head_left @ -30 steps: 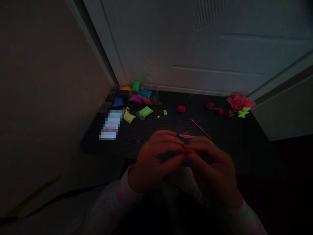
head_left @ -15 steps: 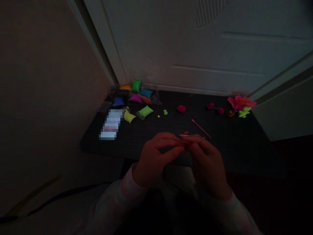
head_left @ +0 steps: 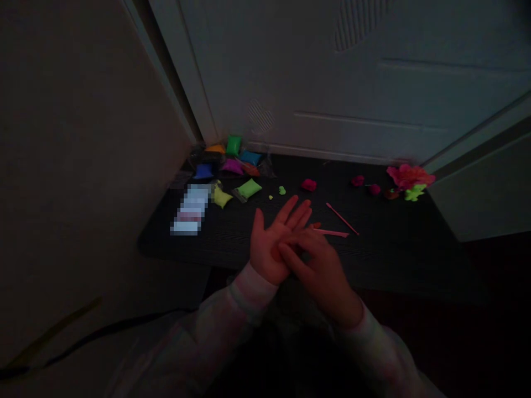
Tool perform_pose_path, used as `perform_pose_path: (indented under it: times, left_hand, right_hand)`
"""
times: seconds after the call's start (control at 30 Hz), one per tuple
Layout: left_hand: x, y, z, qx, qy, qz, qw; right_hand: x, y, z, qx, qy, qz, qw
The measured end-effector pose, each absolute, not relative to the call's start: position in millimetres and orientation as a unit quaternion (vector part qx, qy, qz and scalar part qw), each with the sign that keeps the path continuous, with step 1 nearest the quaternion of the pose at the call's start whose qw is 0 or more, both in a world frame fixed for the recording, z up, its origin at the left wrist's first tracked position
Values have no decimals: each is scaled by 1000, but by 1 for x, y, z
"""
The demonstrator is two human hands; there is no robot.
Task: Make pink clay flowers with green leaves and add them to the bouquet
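A small reddish-orange piece (head_left: 276,253) lies on the upturned palm of my left hand (head_left: 266,243), at the near middle of the scene. The fingertips of my right hand (head_left: 322,265) partly cover it from the right, so I cannot tell its whole shape.

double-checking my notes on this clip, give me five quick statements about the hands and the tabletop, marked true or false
1. The left hand is open, palm facing up. True.
2. The right hand is well apart from the left hand. False: its fingertips are at the left palm.
3. The yellow packet is left of the light green packet in the picture. True.
4. The pink flower is at the left end of the table. False: it is at the right end.
5. A thin pink stick lies on the table. True.
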State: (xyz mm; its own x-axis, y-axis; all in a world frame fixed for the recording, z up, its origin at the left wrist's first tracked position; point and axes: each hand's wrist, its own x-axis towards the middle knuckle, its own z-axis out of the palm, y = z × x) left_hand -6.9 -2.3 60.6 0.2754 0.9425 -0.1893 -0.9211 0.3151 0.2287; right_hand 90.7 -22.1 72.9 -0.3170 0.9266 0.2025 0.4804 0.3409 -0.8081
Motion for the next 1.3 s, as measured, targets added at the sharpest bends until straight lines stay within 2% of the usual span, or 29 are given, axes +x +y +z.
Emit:
perform_pose_path:
  times: [0.1,0.23,0.3,0.5,0.63,0.8,1.0,1.1,1.17,1.3]
  left_hand:
    - [-6,-3,64,35,115,593,796]
    - [-1,-7,80,52,119,604,786]
    - [5,-9,89,78,124,616,774]
    - [22,-21,101,273,183,656,680]
    - [25,-27,100,358,217,658,626]
    - [27,-29,100,362,211,656,628]
    - [18,-18,104,279,248,619,691]
    - [10,-12,104,251,241,616,706]
    - [5,-8,103,250,245,627,696]
    - [-4,-4,101,260,224,661,667]
  right_hand:
    - [93,-21,75,-473,-715,328,398]
    - [90,-13,87,-477,-560,350,580]
    - [83,-9,97,-473,-492,350,641]
    - [63,-11,120,-434,-421,388,695]
    - [61,-18,121,-461,-451,358,675]
    - [61,-21,114,-450,-537,294,651]
    - [68,-7,123,-407,-409,471,667]
    - [79,-4,121,-393,-389,489,674]
    - [89,-7,115,-404,-474,456,635]
    - [101,-22,101,-422,-712,346,441]
